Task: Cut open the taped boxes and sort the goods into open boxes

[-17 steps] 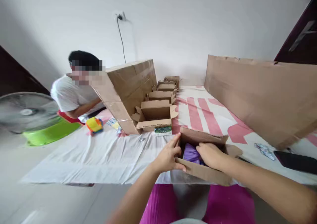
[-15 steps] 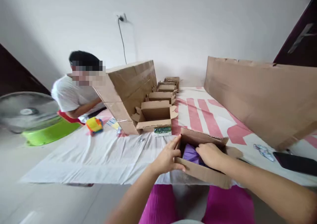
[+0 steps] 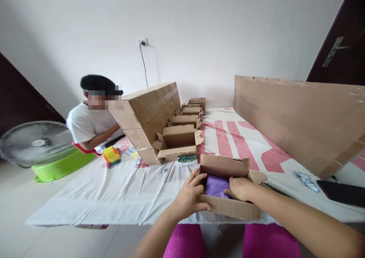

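An open cardboard box (image 3: 232,208) stands at the table's near edge in front of me. My left hand (image 3: 189,197) grips its left end, fingers over the side and thumb along the front wall. Inside lies a purple package (image 3: 217,185), smooth and soft-looking, fairly flat against the left part of the box. My right hand (image 3: 242,189) reaches into the box and holds the package's right side, thumb and fingers bent; some fingertips are hidden. Just beyond the box's left corner sits a small green-and-white carton (image 3: 187,159).
Several open cardboard boxes (image 3: 179,136) line a tall carton wall (image 3: 154,117). A cardboard panel (image 3: 296,121) stands right, near a dark phone-like object (image 3: 340,192). A yellow-orange toy (image 3: 111,155), another person (image 3: 88,123), a fan (image 3: 40,142) and a green tub (image 3: 62,165) are left.
The view has tilted upward. The box has turned to sit squarer to me, and the purple package lies flatter inside it. Both hands stay at the box.
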The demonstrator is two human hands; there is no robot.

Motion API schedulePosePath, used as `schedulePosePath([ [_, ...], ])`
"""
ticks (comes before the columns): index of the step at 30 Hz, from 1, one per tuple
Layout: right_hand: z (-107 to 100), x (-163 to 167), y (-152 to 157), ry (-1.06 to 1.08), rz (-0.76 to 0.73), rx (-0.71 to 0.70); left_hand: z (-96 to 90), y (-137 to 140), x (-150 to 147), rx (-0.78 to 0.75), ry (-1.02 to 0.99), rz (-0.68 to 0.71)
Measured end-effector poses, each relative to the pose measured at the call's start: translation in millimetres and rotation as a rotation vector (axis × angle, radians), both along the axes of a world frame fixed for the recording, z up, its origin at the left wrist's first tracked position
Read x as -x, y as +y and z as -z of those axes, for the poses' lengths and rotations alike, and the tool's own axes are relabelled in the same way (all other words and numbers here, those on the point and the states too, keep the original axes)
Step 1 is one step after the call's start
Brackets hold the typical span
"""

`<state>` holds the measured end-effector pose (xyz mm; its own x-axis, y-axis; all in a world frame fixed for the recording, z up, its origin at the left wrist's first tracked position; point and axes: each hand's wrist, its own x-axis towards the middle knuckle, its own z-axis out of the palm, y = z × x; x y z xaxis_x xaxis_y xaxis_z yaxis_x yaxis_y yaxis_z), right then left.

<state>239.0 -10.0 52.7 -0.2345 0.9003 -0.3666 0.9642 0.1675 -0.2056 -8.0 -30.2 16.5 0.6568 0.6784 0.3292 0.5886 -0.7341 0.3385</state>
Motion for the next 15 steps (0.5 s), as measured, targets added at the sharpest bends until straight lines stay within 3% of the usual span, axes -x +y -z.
schedulePosePath([
  [3,10.3,-2.0,4.6,0.050,0.029,0.081,5.6,-0.4,-0.9,0.023,-0.018,-0.006],
  [7,14.1,-3.6,4.7,0.173,0.029,0.071,10.2,-2.6,-0.9,0.015,-0.035,-0.017],
  [12,16.1,0.8,-1.7,0.287,-0.031,-0.064,8.3,-8.9,-1.5,-0.014,-0.022,-0.033],
  [15,7.4,-0.4,-8.2,0.311,-0.052,-0.172,4.8,-13.0,-0.4,-0.049,0.027,-0.055],
])
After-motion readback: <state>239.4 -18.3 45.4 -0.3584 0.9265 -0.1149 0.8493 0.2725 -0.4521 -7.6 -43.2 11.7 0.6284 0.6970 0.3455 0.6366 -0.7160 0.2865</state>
